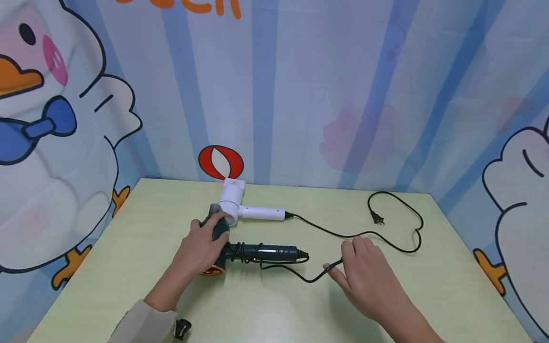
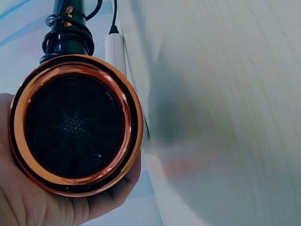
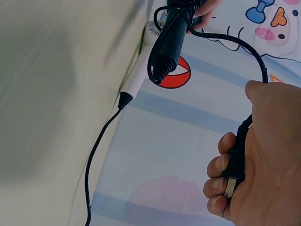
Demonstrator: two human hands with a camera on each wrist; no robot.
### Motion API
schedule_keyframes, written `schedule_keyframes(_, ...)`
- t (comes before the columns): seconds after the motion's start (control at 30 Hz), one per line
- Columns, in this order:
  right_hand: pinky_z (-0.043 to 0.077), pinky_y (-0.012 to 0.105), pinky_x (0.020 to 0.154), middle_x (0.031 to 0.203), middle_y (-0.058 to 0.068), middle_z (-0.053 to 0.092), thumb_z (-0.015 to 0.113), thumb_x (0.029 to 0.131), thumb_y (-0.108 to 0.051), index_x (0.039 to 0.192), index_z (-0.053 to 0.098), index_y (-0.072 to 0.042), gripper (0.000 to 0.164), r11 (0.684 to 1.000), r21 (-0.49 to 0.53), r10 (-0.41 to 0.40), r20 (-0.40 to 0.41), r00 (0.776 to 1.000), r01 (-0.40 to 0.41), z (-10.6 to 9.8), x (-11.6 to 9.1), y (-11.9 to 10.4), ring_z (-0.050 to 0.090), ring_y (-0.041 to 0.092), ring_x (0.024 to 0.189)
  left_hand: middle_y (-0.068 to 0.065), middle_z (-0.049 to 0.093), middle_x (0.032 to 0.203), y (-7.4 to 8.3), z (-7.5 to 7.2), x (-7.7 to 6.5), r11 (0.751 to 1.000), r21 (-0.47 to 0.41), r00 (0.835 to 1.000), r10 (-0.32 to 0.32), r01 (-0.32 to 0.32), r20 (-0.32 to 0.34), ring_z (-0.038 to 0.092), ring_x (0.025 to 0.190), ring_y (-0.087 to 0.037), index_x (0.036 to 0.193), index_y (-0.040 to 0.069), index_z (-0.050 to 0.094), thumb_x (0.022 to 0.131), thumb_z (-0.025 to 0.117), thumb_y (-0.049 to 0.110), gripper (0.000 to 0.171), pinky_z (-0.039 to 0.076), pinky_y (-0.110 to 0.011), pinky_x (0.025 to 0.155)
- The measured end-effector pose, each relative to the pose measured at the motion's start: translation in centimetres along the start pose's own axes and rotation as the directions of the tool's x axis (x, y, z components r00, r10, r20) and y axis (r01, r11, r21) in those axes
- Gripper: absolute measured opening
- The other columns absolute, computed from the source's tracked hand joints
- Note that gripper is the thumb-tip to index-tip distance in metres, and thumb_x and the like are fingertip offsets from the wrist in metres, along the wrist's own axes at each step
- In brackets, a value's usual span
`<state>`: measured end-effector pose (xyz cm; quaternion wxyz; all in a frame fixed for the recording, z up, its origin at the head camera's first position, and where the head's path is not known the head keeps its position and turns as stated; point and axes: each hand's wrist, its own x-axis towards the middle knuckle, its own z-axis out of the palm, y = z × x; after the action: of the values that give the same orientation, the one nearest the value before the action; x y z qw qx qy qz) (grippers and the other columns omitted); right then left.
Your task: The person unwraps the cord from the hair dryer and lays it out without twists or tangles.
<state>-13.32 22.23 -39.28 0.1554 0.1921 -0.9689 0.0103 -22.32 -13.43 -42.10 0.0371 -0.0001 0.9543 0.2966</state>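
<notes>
A dark green hair dryer (image 1: 220, 255) with a copper-coloured ring at its rear is gripped round its barrel by my left hand (image 1: 201, 247). Its black cord winds round the handle (image 1: 268, 252), which points right. In the left wrist view the copper ring (image 2: 134, 108) faces the camera, with fingers wrapped under the barrel. My right hand (image 1: 371, 276) holds the free end of that cord; the right wrist view shows its fingers curled round the plug (image 3: 233, 165), prongs sticking out. Just behind lies a white hair dryer (image 1: 231, 197), its handle also pointing right.
The white dryer's black cord (image 1: 330, 232) runs right across the pale table (image 1: 300, 314) and loops back to its plug (image 1: 377, 218). A curtain (image 1: 300, 95) with cartoon ducks hangs behind the table. A small black object (image 1: 182, 328) shows by the left sleeve.
</notes>
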Motion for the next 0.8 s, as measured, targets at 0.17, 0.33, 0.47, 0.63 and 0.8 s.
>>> schedule_keyframes(0.17,0.032,0.035,0.07,0.078,0.002,0.034,0.059,0.098,-0.052,0.084,0.044,-0.01,0.047,1.0,-0.009,-0.007,0.0,1.0,0.007,0.4,-0.2,0.2,0.035,0.021,0.074,-0.028,0.039,0.131,0.0,-0.1,-0.1,1.0,0.003,1.0,-0.004,0.004,-0.001,0.058,0.088,-0.041,0.152,0.034,0.04,0.101,0.048,0.041,0.051,0.049,-0.037,0.059)
schedule_keyframes(0.33,0.03,0.033,0.067,0.076,0.001,0.033,0.058,0.099,-0.041,0.081,0.041,-0.012,0.038,1.0,-0.001,-0.005,0.017,1.0,0.005,0.7,-0.4,0.4,0.032,0.02,0.071,-0.029,0.039,0.131,-0.1,-0.1,-0.1,1.0,0.005,1.0,-0.004,0.004,0.001,0.058,0.088,-0.041,0.152,0.033,0.04,0.102,0.048,0.041,0.051,0.049,-0.036,0.059)
schedule_keyframes(0.47,0.028,0.032,0.066,0.075,0.0,0.032,0.052,0.094,-0.023,0.079,0.04,-0.014,0.021,1.0,0.018,-0.003,0.072,0.997,0.002,1.0,-0.7,0.7,0.029,0.018,0.07,-0.029,0.039,0.13,-0.2,-0.1,-0.1,1.0,0.005,1.0,-0.006,0.006,0.003,0.058,0.087,-0.04,0.152,0.033,0.04,0.101,0.048,0.04,0.052,0.049,-0.036,0.059)
schedule_keyframes(0.63,0.027,0.031,0.069,0.075,-0.001,0.031,0.045,0.093,-0.014,0.079,0.038,-0.016,0.016,0.995,0.099,-0.001,0.163,0.987,-0.015,1.5,-1.0,1.8,0.028,0.017,0.071,-0.028,0.039,0.129,-0.2,0.0,-0.1,1.0,0.001,1.0,-0.011,0.011,0.012,0.058,0.088,-0.039,0.152,0.034,0.039,0.102,0.048,0.041,0.052,0.049,-0.036,0.059)
schedule_keyframes(0.8,0.027,0.029,0.068,0.074,-0.002,0.034,0.043,0.093,-0.007,0.08,0.038,-0.017,0.017,0.966,0.242,0.023,0.259,0.966,-0.088,1.9,-1.2,3.5,0.029,0.016,0.069,-0.028,0.039,0.13,-0.2,0.1,0.0,1.0,-0.003,1.0,-0.014,0.014,0.019,0.058,0.089,-0.039,0.153,0.034,0.039,0.101,0.048,0.042,0.053,0.048,-0.036,0.06)
